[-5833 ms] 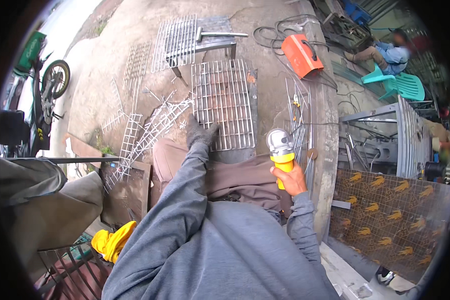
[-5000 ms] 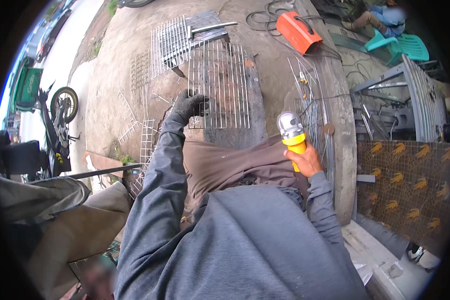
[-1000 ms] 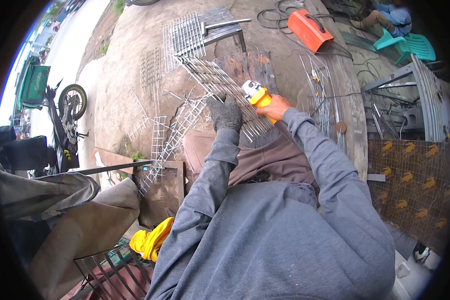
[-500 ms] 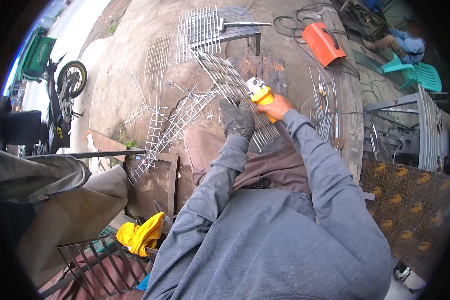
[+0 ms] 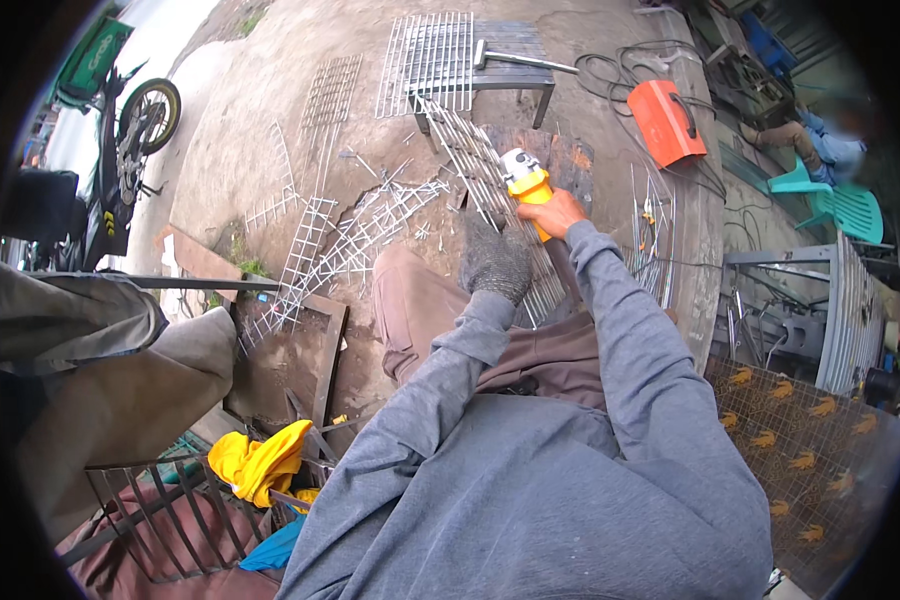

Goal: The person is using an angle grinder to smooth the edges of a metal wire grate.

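My left hand (image 5: 495,262), in a dark grey knit glove, is closed on a metal grating (image 5: 458,145) of thin parallel bars. The grating slants from beside a low metal table down to my lap. In my bare right hand (image 5: 558,212) is a yellow angle grinder (image 5: 530,184) with a pale metal head, held over the grating's right side. Its disc cannot be made out. Beneath and beyond the grinder lies a dark, worn wooden board (image 5: 565,150).
A hammer (image 5: 520,60) and a wire grid (image 5: 425,60) rest on the low table (image 5: 505,85). Cut lattice strips (image 5: 345,250) litter the ground at left. An orange box (image 5: 665,125) with cables stands right, near a seated person (image 5: 832,145). A metal frame (image 5: 830,300) stands beyond my right arm.
The view has shifted, so the surroundings sit further right and lower. My left hand appears slightly lower along the grating. The grinder stays in my right hand, nearly in place.
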